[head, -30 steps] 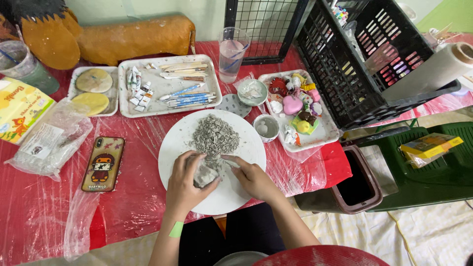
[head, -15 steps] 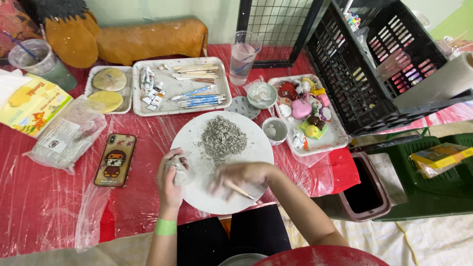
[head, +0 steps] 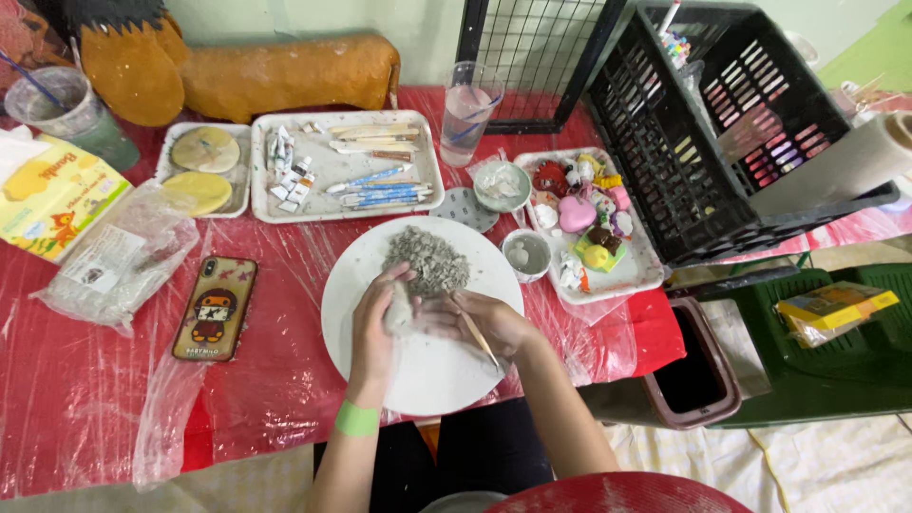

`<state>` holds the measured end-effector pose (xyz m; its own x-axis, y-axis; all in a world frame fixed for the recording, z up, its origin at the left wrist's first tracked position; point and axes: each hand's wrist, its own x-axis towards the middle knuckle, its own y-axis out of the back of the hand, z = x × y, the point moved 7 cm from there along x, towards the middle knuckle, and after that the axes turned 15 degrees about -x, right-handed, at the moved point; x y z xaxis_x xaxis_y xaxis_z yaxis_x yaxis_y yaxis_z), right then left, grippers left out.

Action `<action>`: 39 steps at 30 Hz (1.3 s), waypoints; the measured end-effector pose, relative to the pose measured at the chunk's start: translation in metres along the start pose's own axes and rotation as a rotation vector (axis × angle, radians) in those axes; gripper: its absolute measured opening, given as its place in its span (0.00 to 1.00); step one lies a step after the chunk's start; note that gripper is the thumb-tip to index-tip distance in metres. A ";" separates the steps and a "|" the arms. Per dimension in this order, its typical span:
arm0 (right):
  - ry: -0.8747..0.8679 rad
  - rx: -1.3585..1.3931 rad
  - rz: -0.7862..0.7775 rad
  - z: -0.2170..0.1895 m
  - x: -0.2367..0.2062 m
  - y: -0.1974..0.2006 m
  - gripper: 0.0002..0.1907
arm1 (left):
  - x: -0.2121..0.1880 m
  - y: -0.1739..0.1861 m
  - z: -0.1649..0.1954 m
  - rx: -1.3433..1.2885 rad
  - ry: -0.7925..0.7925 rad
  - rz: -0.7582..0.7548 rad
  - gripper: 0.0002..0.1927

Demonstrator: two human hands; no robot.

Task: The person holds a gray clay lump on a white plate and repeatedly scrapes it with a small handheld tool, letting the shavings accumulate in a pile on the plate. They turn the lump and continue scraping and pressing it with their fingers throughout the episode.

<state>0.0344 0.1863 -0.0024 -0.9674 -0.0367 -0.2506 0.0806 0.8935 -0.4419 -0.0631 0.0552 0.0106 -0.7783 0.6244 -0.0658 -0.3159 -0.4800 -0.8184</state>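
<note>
Grey lump [head: 399, 309] gripped in left hand [head: 373, 323] over white plate [head: 427, 375]. Thin stick [head: 475, 332] held by right hand [head: 489, 323]. Grey crumbs [head: 427, 258] heaped on plate.

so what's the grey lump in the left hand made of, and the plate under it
The lump, held in the left hand, looks like soft grey clay: matte, and the same colour as the crumbly pile beside it. The plate looks like smooth white plastic or glazed ceramic; which one is unclear.

red plastic-covered table [head: 85, 418], pale green wall [head: 427, 24], cream patterned floor [head: 807, 465].
</note>
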 end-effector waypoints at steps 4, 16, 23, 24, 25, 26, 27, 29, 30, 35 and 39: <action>0.052 0.003 -0.099 -0.011 -0.016 -0.013 0.27 | -0.008 0.014 0.022 -0.315 -0.074 -0.045 0.33; -0.008 -0.294 0.119 -0.002 0.004 -0.014 0.26 | -0.032 0.058 0.011 -0.179 -0.323 -0.027 0.30; -0.096 -0.361 -0.015 0.039 0.019 -0.038 0.22 | -0.054 0.066 0.015 -0.505 -0.438 -0.061 0.27; -0.001 -0.402 0.029 0.028 0.023 -0.036 0.23 | -0.052 0.066 0.014 -0.519 -0.411 -0.053 0.26; -0.003 -0.301 0.109 0.022 0.023 -0.030 0.23 | -0.049 0.066 0.013 -0.465 -0.388 -0.036 0.27; -0.004 -0.201 0.187 0.016 0.020 -0.025 0.23 | -0.048 0.065 0.011 -0.411 -0.367 -0.020 0.27; 0.001 -0.101 0.263 0.011 0.018 -0.021 0.24 | -0.046 0.065 0.011 -0.356 -0.346 -0.009 0.27; -0.102 -0.104 0.101 0.014 0.014 -0.040 0.20 | -0.050 0.053 0.013 -0.366 -0.346 -0.178 0.30; -0.157 -0.105 0.021 0.018 0.011 -0.052 0.19 | -0.056 0.048 0.013 -0.372 -0.344 -0.259 0.31; -0.155 -0.251 0.097 0.025 0.039 -0.065 0.21 | -0.086 0.060 0.023 -0.495 -0.367 -0.271 0.40; 0.030 -0.403 0.275 -0.005 0.038 -0.028 0.25 | -0.083 0.089 0.051 -0.392 -0.364 -0.148 0.40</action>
<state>-0.0062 0.1620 0.0049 -0.9302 0.2329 -0.2836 0.2407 0.9706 0.0075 -0.0542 -0.0712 -0.0277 -0.9003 0.3811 0.2104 -0.2643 -0.0944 -0.9598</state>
